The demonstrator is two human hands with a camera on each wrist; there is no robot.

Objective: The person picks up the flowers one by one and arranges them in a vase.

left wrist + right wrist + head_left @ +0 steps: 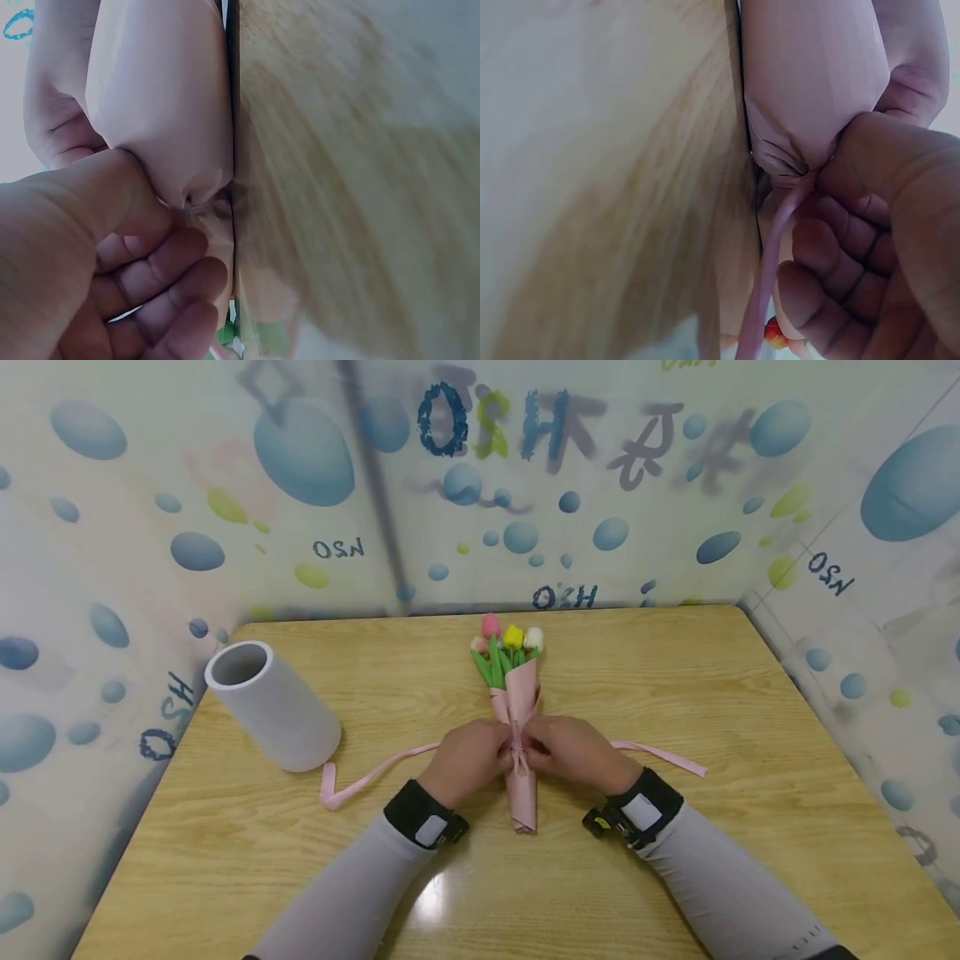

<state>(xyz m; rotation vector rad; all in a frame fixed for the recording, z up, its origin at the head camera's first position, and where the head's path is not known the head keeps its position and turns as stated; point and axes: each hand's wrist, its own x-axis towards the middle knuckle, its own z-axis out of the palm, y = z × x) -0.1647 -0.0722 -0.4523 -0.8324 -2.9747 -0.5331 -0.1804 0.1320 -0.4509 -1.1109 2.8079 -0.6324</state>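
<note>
A bouquet of pink, yellow and white tulips (513,637) lies on the table, wrapped in pink paper (523,797). A thin pink ribbon (382,768) circles the wrapping, cinching it into a narrow waist, and its ends trail out to both sides. From the left, my left hand (471,760) pinches the ribbon at that waist, fingers curled; the pinched bit is mostly hidden under the thumb. On the other side, my right hand (576,752) pinches the ribbon too. In the right wrist view the ribbon (769,277) runs from the thumb tip past the curled fingers.
A white cylindrical vase (277,710) stands at the left of the wooden table (750,693). Its mouth faces up. Behind the table's back edge rises a patterned wall (465,560) with blue and green dots, and walls flank both sides.
</note>
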